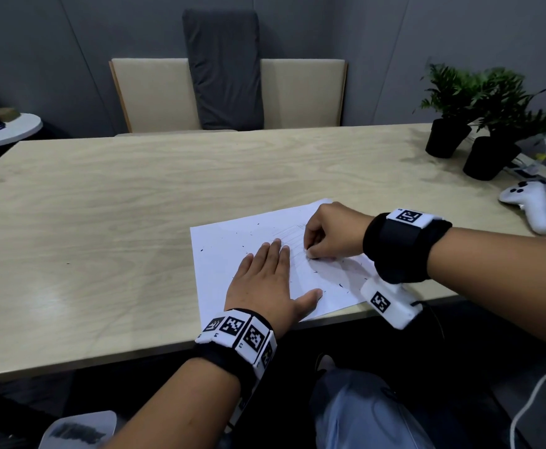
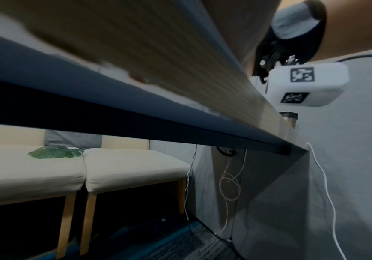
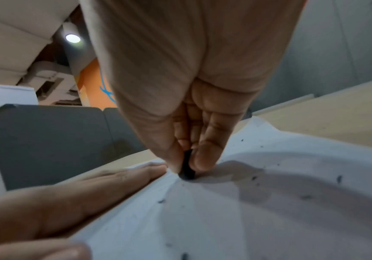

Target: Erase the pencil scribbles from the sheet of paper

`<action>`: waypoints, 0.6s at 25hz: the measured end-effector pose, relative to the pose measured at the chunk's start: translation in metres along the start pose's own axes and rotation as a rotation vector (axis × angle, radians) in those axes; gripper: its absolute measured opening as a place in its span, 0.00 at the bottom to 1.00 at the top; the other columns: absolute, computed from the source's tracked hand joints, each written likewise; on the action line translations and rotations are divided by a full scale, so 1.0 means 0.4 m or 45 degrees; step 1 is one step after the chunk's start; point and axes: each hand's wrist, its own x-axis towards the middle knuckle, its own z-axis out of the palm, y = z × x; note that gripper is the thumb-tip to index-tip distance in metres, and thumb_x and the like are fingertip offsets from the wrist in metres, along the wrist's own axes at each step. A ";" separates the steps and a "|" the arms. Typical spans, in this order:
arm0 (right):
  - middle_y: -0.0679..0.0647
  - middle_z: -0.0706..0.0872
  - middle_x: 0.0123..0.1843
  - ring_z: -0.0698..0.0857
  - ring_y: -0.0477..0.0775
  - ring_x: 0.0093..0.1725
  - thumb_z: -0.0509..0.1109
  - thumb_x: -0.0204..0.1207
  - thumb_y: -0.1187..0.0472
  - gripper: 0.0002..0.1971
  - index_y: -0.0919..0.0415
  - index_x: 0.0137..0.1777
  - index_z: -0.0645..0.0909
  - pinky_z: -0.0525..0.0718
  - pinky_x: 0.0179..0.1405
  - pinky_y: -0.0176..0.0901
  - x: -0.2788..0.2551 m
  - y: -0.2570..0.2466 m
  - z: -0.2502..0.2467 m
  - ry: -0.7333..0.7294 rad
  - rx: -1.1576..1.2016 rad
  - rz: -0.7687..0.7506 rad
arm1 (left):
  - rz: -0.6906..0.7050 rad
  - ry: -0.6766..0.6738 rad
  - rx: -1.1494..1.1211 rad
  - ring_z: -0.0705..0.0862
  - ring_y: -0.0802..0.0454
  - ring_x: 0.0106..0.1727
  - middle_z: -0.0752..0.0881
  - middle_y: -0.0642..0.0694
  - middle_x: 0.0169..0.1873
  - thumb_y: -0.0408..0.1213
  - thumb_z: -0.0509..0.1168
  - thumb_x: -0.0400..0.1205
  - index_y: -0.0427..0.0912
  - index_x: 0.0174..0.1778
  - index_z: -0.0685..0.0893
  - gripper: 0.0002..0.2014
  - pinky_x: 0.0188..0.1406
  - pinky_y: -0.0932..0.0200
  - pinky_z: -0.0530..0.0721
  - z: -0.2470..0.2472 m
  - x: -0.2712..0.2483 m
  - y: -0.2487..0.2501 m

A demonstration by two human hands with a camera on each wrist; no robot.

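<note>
A white sheet of paper (image 1: 223, 241) lies near the table's front edge, right of centre, strewn with dark eraser crumbs. Faint pencil scribbles (image 1: 292, 233) show between my two hands. My left hand (image 1: 267, 280) lies flat on the sheet, fingers straight, pressing it down. My right hand (image 1: 326, 234) pinches a small black eraser (image 3: 187, 166) between thumb and fingers, its tip pressed on the paper (image 3: 247, 211) just beyond my left fingertips (image 3: 153, 168). The left wrist view shows only the table's underside and edge.
The wooden table (image 1: 135, 205) stretches far to the left and back. Two potted plants (image 1: 459, 108) stand at the back right, with a white controller (image 1: 530, 202) near the right edge. A beige bench with a grey cushion (image 1: 223, 69) sits behind the table.
</note>
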 end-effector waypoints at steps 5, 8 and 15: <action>0.49 0.88 0.36 0.86 0.49 0.38 0.72 0.69 0.65 0.04 0.60 0.40 0.89 0.87 0.42 0.42 0.010 0.022 -0.019 0.148 -0.100 0.100 | -0.009 0.008 -0.005 0.37 0.55 0.86 0.39 0.51 0.86 0.72 0.44 0.80 0.44 0.87 0.41 0.47 0.84 0.52 0.37 0.005 0.000 0.001; 0.45 0.87 0.33 0.84 0.42 0.34 0.72 0.68 0.65 0.04 0.59 0.40 0.89 0.86 0.39 0.38 -0.021 -0.016 0.009 0.029 -0.029 -0.024 | -0.008 -0.002 -0.001 0.36 0.55 0.86 0.38 0.51 0.86 0.72 0.44 0.80 0.44 0.87 0.41 0.47 0.84 0.52 0.37 0.005 0.001 -0.001; 0.51 0.89 0.37 0.85 0.47 0.35 0.71 0.69 0.66 0.05 0.61 0.40 0.89 0.88 0.41 0.43 -0.010 -0.006 -0.010 0.129 -0.066 0.070 | -0.008 0.012 -0.004 0.37 0.55 0.86 0.39 0.51 0.86 0.72 0.44 0.80 0.44 0.87 0.41 0.47 0.84 0.52 0.37 0.003 0.000 0.001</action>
